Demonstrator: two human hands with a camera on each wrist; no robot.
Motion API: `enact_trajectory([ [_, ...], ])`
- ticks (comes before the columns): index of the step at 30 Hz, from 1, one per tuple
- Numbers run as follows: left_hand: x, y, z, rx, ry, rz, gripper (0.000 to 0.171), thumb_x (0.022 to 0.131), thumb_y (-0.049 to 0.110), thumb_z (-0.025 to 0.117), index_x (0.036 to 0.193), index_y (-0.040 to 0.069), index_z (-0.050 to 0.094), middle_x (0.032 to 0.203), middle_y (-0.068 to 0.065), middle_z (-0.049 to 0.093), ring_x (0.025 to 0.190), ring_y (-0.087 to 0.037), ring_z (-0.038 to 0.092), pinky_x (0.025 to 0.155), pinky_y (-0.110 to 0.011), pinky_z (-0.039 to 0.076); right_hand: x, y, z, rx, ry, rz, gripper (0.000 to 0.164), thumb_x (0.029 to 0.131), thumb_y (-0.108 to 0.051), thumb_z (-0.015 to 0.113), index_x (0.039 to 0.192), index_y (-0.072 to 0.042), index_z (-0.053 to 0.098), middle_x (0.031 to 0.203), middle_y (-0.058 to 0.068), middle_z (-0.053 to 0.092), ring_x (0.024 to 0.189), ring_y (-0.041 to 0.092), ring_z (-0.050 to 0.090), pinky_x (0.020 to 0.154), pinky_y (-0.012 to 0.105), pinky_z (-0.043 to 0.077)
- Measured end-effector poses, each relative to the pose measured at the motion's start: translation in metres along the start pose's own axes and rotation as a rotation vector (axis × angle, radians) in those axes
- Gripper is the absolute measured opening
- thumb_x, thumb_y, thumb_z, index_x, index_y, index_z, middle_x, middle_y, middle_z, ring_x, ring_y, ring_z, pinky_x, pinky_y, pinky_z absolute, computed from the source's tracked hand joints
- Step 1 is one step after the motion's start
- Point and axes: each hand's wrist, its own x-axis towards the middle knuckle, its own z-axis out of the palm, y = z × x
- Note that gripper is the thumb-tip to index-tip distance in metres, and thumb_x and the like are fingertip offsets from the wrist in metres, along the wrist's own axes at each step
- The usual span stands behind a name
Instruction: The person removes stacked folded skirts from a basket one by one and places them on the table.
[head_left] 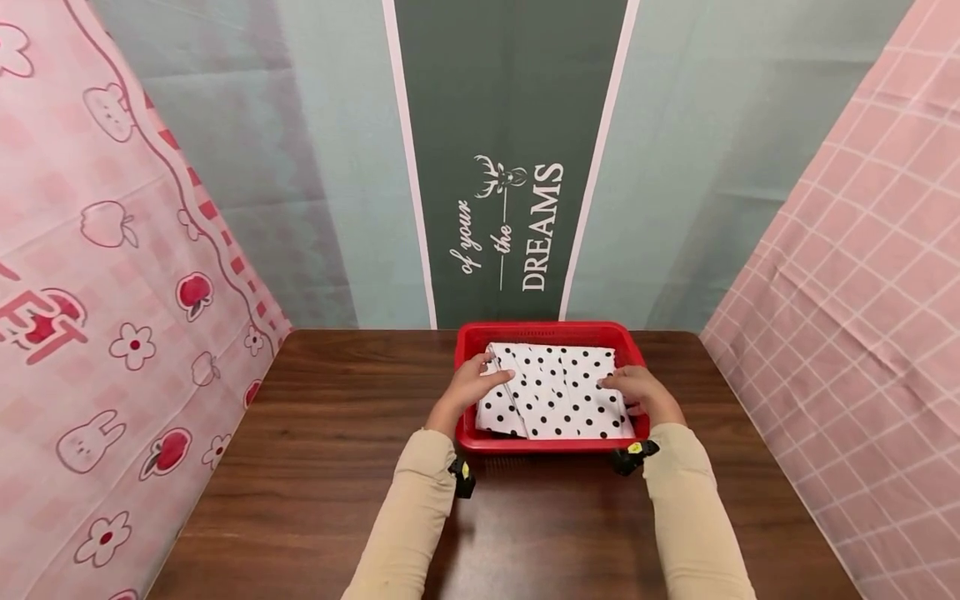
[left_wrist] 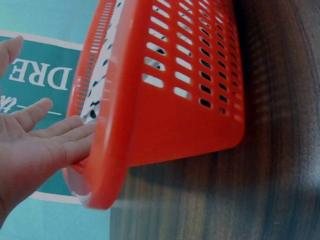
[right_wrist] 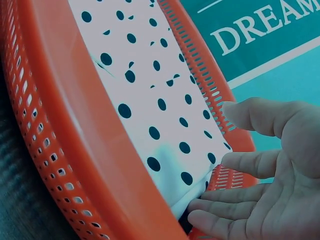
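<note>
A folded white cloth with black polka dots (head_left: 558, 392) lies inside a red plastic basket (head_left: 551, 446) with slotted sides. At the cloth's left end is my left hand (head_left: 467, 388); its fingers (left_wrist: 62, 135) are extended and reach over the basket rim, the thumb held apart. My right hand (head_left: 647, 393) is at the opposite end, where its fingertips (right_wrist: 200, 217) dip between the cloth and the basket wall. The index fingertip meets the cloth's edge in the right wrist view, and the thumb stays off it. Neither hand grips the cloth. Its underside is hidden.
The basket stands at the far edge of a brown wood-grain table (head_left: 345, 467). Behind it hangs a green curtain (head_left: 517, 100) with white lettering. Pink printed fabric (head_left: 97, 317) borders the left side, and pink checked fabric (head_left: 847, 317) the right.
</note>
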Motion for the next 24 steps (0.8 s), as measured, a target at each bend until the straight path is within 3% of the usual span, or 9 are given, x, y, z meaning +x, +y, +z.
enact_trajectory([
  [6,0.005,0.003,0.0,0.046,-0.021,-0.037,0.069,0.085,0.034,0.065,0.137,-0.004,0.04,0.137,-0.023,0.041,0.126,-0.037,0.037,0.096,-0.047,0.038,0.007,0.002,0.002,-0.005,-0.013,0.003,0.07,0.09,-0.026,0.06,0.139,0.011,0.025,0.132,0.028,0.034,0.107,0.043,0.042,0.087,0.052,0.041],
  [14,0.012,-0.004,-0.001,0.061,-0.03,-0.095,0.069,0.086,0.034,0.064,0.138,-0.002,0.039,0.138,-0.02,0.041,0.123,-0.031,0.04,0.097,-0.045,0.036,0.017,0.011,0.005,0.083,-0.088,0.001,0.072,0.093,-0.027,0.056,0.142,0.008,0.017,0.139,0.03,0.026,0.12,0.048,0.031,0.095,0.057,0.032],
  [19,0.016,-0.007,-0.001,0.015,-0.019,-0.111,0.065,0.087,0.032,0.063,0.137,-0.003,0.04,0.138,-0.019,0.04,0.123,-0.031,0.039,0.098,-0.045,0.035,0.019,0.01,0.005,0.125,-0.095,0.002,0.077,0.091,-0.028,0.06,0.143,0.005,0.014,0.135,0.029,0.029,0.117,0.046,0.034,0.092,0.056,0.037],
  [24,0.016,-0.009,0.002,-0.003,-0.052,-0.121,0.063,0.088,0.03,0.062,0.138,-0.001,0.041,0.14,-0.019,0.038,0.124,-0.032,0.038,0.098,-0.047,0.035,0.021,0.016,0.004,0.151,-0.121,-0.031,0.085,0.09,-0.026,0.062,0.147,-0.002,0.005,0.135,0.027,0.027,0.113,0.043,0.036,0.089,0.052,0.041],
])
